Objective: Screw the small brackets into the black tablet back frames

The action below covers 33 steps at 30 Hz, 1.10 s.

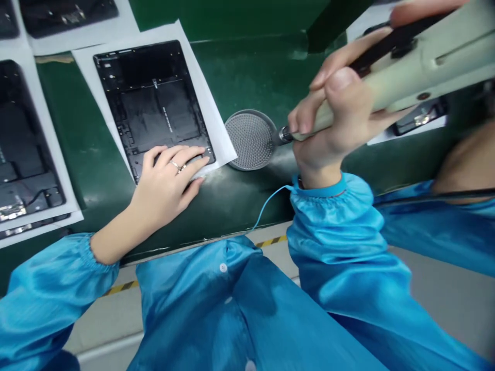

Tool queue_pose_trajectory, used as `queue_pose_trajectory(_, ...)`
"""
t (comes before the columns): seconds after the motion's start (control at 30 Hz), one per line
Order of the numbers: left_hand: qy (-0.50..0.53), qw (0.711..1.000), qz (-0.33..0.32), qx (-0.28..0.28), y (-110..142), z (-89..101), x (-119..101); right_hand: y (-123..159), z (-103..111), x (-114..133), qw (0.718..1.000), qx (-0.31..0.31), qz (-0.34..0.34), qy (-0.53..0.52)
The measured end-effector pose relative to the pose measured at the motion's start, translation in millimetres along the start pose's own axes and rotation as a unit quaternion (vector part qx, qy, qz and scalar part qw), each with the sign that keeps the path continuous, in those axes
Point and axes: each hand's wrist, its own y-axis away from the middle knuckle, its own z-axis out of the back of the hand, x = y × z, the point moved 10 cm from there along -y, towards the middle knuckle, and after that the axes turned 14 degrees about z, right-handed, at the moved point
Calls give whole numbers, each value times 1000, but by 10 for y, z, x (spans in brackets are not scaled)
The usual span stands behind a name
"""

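Observation:
A black tablet back shell (152,105) lies on a white sheet (207,111) on the green belt. My left hand (168,180) rests flat on the shell's near corner, fingers stretched out, a ring on one finger. My right hand (332,123) is wrapped round a beige electric screwdriver (417,62). The tool's metal tip points left at a round grey perforated dish (250,140), right at its rim. A thin blue wrist-strap cord (266,203) runs from my right cuff.
More black shells on white sheets lie at the left (23,154) and top left (65,13); another part (419,116) sits behind the screwdriver. The green belt (251,72) ends at a yellow-and-black striped edge (270,241) near my body.

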Motion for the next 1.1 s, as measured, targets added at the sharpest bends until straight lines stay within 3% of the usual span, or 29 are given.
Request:
queue_pose_trajectory(0.13,-3,1000,-9,-9,-7,40,-12,43,167,-36,996,-5,86,-13)
queue_pose_trajectory(0.5,-16,1000,-26,-6,2,65,-35,69,113,-115,996,28,88,7)
queue_pose_trajectory(0.73,-10,1000,-24,-8,7,63,-42,59,131,-108,994,28,100,-36)
queue_pose_trajectory(0.9,-12,1000,-23,-15,10,55,-37,114,94,-200,992,15,126,7)
queue_pose_trajectory(1.0,-18,999,-27,-24,17,51,-55,129,133,-154,987,-5,163,7)
queue_pose_trajectory(1.1,-15,999,-19,-21,18,27,-54,53,64,-19,990,12,143,18)
